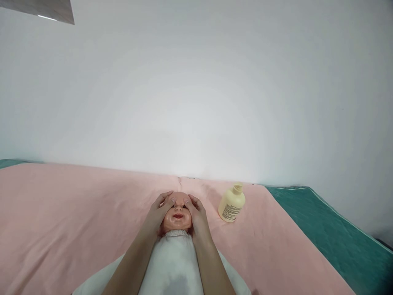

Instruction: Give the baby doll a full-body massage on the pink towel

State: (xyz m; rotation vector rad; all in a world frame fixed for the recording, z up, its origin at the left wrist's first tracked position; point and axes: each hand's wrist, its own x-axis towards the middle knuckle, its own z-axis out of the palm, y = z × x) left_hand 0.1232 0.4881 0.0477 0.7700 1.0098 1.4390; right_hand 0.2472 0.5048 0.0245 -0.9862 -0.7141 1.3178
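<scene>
A baby doll [178, 221] in a white garment [175, 258] with a frilled collar lies face up, its head away from me. My left hand [159, 209] cups one side of the doll's head, with the thumb by the eye. On the other side, my right hand [198, 213] holds the head in the same way, its thumb near the other eye. Both sets of fingers curve round the head, and my palms hide the doll's ears. A pale yellow bottle [232, 203] with a printed label stands to the right of my right hand.
The doll and the bottle rest on a pink cloth [92, 205]. Green fabric [331, 229] shows at the right, beyond the cloth's edge. A white wall [196, 90] rises behind. Part of a greyish panel [46, 9] shows at the top left.
</scene>
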